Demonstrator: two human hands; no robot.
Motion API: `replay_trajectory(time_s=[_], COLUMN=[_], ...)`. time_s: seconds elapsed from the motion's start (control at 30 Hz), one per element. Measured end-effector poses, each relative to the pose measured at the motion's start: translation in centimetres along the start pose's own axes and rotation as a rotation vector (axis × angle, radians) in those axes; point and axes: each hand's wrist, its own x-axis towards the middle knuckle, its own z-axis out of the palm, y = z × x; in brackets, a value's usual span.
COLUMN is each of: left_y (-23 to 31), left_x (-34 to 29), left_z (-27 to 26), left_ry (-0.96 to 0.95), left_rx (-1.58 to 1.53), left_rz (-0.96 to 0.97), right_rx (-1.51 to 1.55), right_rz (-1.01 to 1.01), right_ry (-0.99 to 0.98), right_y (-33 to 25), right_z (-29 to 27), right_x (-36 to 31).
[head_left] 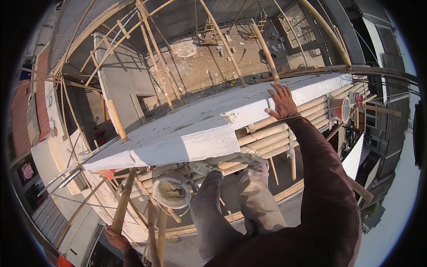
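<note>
My right hand (283, 101) is spread over the outer edge of a long white block wall (195, 143), palm down and holding nothing. Lower left, my left hand (116, 238) wraps round an upright bamboo pole (124, 200). Between that pole and my legs (255, 196) sits a bucket (172, 192) with grey mortar in it. My shoes (202, 167) rest on bundled bamboo poles (269, 135) running along the wall's outer side. Patches of grey mortar mark the wall's top, and one block end stands out as a step.
A red-and-white bucket (340, 109) stands at the scaffold's right, with a thin string near it. Upright bamboo poles (265, 51) rise beyond the wall. Far below lies a debris-strewn floor (204, 62). At the lower right a loose timber end (361, 191) juts out.
</note>
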Motion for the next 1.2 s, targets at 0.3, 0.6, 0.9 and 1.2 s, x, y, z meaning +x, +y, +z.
replay_trajectory(time_s=[0.3,0.6,0.9,1.2], left_y=[1.2,-0.1,1.2,-4.6], left_x=[0.8,2.8,1.6,2.4], left_z=[2.3,1.5,0.7,1.8], left_ry=[-0.053,-0.035,0.099,0.164], left_rx=[0.130,0.214,0.142,0.240], left_rz=[-0.052,-0.153,-0.098,0.039], right_rx=[0.006,0.048,0.087,0.181], right_rz=[0.037,0.042,0.049,0.126], right_ry=[-0.001,-0.001,-0.010,0.226], right_y=[1.0,0.6,0.4,-2.3], right_z=[1.1,1.0,0.2,-0.1], right_x=[-1.6,-1.5,-1.1,-4.5])
